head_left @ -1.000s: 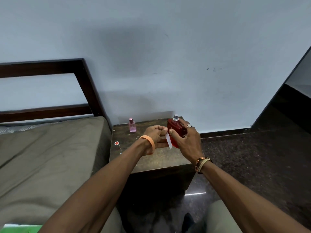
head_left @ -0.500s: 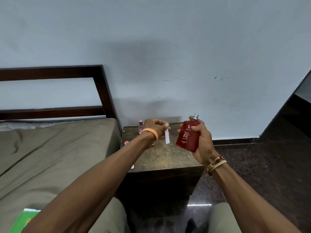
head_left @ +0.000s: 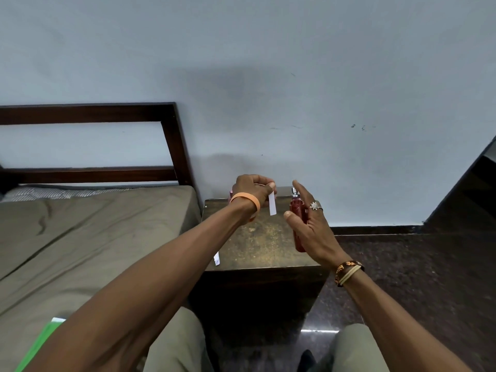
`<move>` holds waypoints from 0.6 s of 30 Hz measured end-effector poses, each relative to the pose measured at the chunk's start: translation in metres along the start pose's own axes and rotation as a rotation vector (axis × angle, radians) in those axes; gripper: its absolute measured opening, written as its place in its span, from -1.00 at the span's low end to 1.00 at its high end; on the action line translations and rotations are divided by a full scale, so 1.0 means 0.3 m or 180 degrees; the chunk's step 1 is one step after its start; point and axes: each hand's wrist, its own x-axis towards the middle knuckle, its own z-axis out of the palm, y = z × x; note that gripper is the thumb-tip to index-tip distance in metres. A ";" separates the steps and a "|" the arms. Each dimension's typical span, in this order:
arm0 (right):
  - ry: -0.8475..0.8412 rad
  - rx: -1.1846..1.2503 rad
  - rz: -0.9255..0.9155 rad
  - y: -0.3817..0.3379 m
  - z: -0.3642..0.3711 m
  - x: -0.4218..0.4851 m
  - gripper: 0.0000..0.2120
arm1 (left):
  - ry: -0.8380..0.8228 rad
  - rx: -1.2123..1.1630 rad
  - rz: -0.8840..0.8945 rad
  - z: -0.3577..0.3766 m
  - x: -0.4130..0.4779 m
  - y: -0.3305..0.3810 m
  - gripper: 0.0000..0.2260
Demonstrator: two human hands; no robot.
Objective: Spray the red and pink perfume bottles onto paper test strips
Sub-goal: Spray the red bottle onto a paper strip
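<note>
My right hand (head_left: 308,224) grips the red perfume bottle (head_left: 298,210) upright above the bedside table, forefinger raised beside its silver nozzle, the bottle seen edge-on. My left hand (head_left: 251,191) pinches a white paper test strip (head_left: 272,204) that hangs down a short way left of the bottle. The pink bottle (head_left: 230,194) is almost hidden behind my left wrist at the table's back left. Another white strip (head_left: 216,258) lies at the table's front left edge, partly under my left forearm.
The dark wooden bedside table (head_left: 257,242) stands against the pale wall. A bed with an olive sheet (head_left: 80,237) and wooden headboard (head_left: 171,146) lies to the left. A green object (head_left: 40,345) rests on the bed near my left arm. Dark stone floor (head_left: 416,264) spreads to the right.
My right hand has turned the red bottle edge-on and brought it upright, nozzle level with the strip. The view has tilted; the left hand still holds the strip.
</note>
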 end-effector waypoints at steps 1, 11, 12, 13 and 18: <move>0.0033 -0.0194 -0.0071 -0.002 0.005 -0.007 -0.38 | 0.0002 -0.0002 -0.0006 0.002 -0.004 0.006 -0.90; 0.0076 -0.1050 -0.0256 -0.094 0.040 -0.062 -0.23 | 0.0128 0.0000 0.0046 -0.002 -0.032 0.033 -0.94; 0.0064 -0.1134 -0.0220 -0.102 0.042 -0.058 -0.24 | 0.0137 0.0026 0.0062 -0.004 -0.032 0.033 -0.94; 0.0029 -0.1250 -0.0195 -0.108 0.045 -0.055 -0.26 | 0.0138 0.0068 0.0075 -0.005 -0.030 0.033 -0.94; 0.0018 -0.1441 -0.0139 -0.119 0.055 -0.062 -0.36 | 0.0056 0.0042 0.0010 -0.012 -0.029 0.019 -0.93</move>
